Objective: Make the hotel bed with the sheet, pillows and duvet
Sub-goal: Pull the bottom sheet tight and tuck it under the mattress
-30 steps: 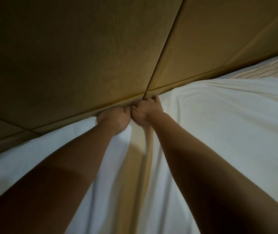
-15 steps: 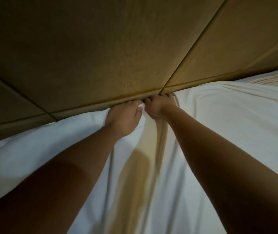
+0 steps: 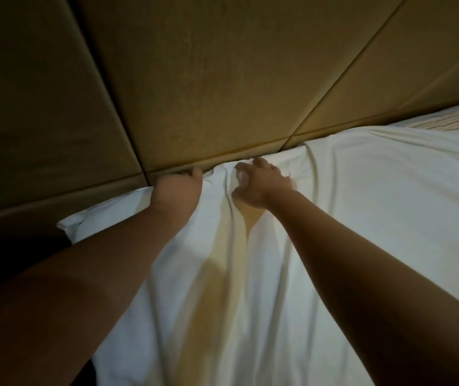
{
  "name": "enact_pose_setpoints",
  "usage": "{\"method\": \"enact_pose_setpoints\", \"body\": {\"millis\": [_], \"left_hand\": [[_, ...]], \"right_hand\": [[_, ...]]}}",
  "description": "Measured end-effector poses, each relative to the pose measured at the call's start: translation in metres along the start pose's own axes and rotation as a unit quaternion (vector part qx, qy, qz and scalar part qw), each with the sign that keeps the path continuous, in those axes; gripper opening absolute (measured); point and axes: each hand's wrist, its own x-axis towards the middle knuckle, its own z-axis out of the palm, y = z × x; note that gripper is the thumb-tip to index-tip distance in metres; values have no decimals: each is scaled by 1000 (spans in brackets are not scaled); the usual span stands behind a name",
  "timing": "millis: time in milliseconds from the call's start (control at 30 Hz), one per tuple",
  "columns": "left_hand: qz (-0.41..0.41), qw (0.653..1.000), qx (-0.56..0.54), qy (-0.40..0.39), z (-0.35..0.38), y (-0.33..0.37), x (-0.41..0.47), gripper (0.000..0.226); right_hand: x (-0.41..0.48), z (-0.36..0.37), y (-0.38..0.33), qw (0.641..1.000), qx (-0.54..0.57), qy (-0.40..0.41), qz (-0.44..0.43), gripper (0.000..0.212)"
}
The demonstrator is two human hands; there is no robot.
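Observation:
A white sheet (image 3: 362,218) lies over the mattress, creased into long folds that run toward me. My left hand (image 3: 178,190) is at the sheet's head edge, and its fingers dip out of sight into the gap below the padded headboard (image 3: 208,93). My right hand (image 3: 261,182), slightly blurred, rests on the sheet just right of a raised fold, with its fingers loosely bent and apart. No pillows or duvet are in view.
The tan padded headboard fills the upper half of the view. The sheet-covered bed corner (image 3: 69,224) ends at the left, with dark space beyond it. At the far right, a strip of striped mattress (image 3: 445,121) shows uncovered along the headboard.
My hands have moved apart; before, they were fisted together at the headboard gap. The right hand has loosened and come up onto the sheet. The view has shifted, so the left corner now shows.

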Motion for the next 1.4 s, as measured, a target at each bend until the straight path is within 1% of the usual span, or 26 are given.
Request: {"method": "enact_pose_setpoints", "body": {"millis": [67,133,167,200,267,300,333,367,467,500,600,700,800,867,933,1000,1067,1167,1267,1333,1400], "left_hand": [[20,1000,11,6,0,-11,-3,33],[33,999,12,6,-2,-16,-4,31],[37,999,11,2,-2,-18,-4,32],[36,999,4,3,-1,-20,-3,33],[18,1000,-12,18,1,-26,-2,36],[9,1000,-15,23,1,-29,-3,36],[7,1000,-13,26,1,-32,-4,35],[12,1000,-7,28,2,-35,-6,35],[38,999,26,24,2,-44,-10,33],[42,998,42,18,4,-47,-11,33],[37,997,70,3,10,-54,-16,31],[45,995,83,16,16,-57,-20,35],[57,995,75,21,22,-57,-19,36],[55,996,68,23,26,-56,-18,32],[56,996,68,24,29,-55,-16,32],[51,996,63,27,30,-55,-17,38],[54,996,58,31,29,-58,-19,44],[32,998,31,40,34,-65,-26,38],[-9,999,-23,48,43,-70,-40,34],[-22,996,-68,46,47,-73,-56,35],[-41,994,-91,35,44,-77,-75,41]], "right_hand": [[-9,8,-13,1000,12,25,-6,66],[-14,14,-25,998,19,56,10,72],[-17,18,-30,997,10,71,21,70],[-20,21,-34,996,-6,86,32,61],[-21,25,-39,992,-50,107,39,35],[-21,26,-42,991,-66,107,36,28],[-21,24,-45,992,-67,106,29,27],[-20,22,-49,993,-46,106,25,24],[-14,12,-66,989,88,113,19,12],[-12,10,-71,988,105,116,12,11],[-11,15,-77,990,107,90,13,13],[-11,27,-74,991,93,92,21,14],[-8,35,-73,989,77,130,5,17],[-9,42,-73,983,88,161,-16,16],[-11,52,-73,979,97,175,-30,19],[-11,58,-74,977,100,187,-29,25],[-10,60,-76,973,105,203,-19,23],[-7,64,-82,971,114,208,1,18],[-14,70,-84,970,116,216,2,21],[-27,72,-88,972,126,200,-9,29],[-43,75,-99,978,136,153,-29,41]]}}
